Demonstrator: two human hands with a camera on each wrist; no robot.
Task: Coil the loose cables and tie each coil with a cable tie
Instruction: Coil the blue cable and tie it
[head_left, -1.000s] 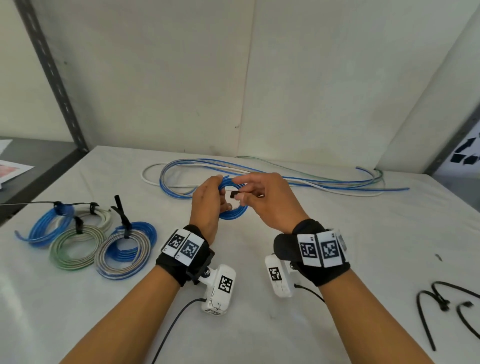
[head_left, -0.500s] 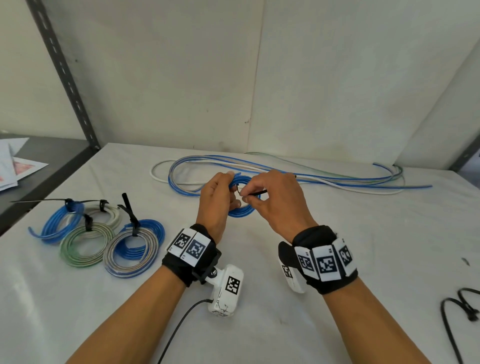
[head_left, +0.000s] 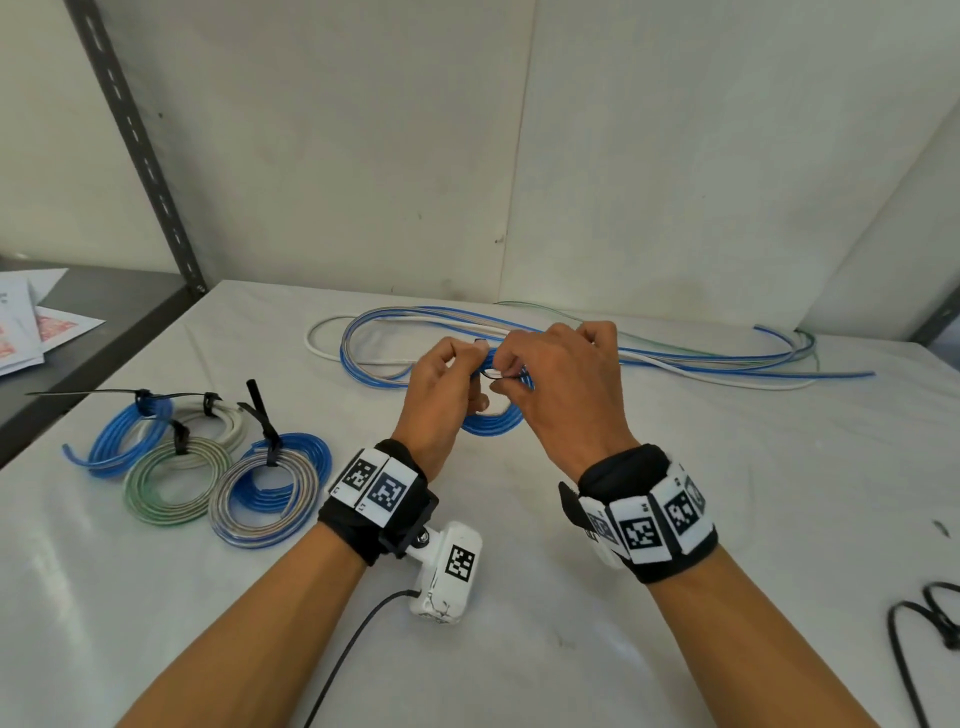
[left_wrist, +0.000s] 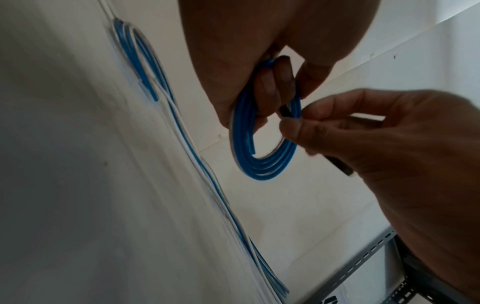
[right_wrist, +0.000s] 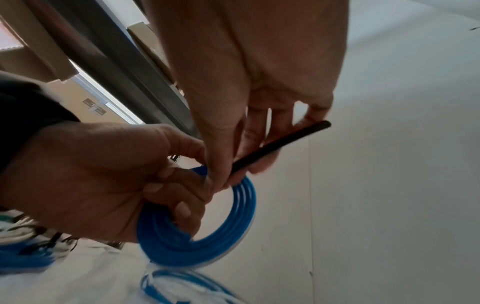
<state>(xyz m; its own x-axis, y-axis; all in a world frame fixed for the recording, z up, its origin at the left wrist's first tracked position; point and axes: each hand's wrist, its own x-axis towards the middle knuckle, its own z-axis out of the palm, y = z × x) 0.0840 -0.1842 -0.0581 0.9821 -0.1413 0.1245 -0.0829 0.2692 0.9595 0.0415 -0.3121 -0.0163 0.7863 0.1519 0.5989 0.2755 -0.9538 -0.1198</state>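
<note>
My left hand (head_left: 467, 366) grips a small blue cable coil (head_left: 493, 423) at its top and holds it upright above the table. The fingers curl through the coil (left_wrist: 262, 164) in the left wrist view. My right hand (head_left: 511, 366) pinches a black cable tie (head_left: 492, 373) against the coil's top strands. In the right wrist view the tie's tail (right_wrist: 275, 146) sticks out to the right between the fingers, over the coil (right_wrist: 207, 242). The tie's head is hidden by fingers.
Several tied coils (head_left: 208, 467) lie at the left of the white table (head_left: 779, 493). Loose blue, white and green cables (head_left: 675, 358) stretch along the back. Spare black cable ties (head_left: 930, 618) lie at the right edge. A dark shelf with papers (head_left: 36, 327) stands to the left.
My right hand has rolled over the top of the coil with the tie and sits closer to my left thumb. The left hand keeps its grip on the coil.
</note>
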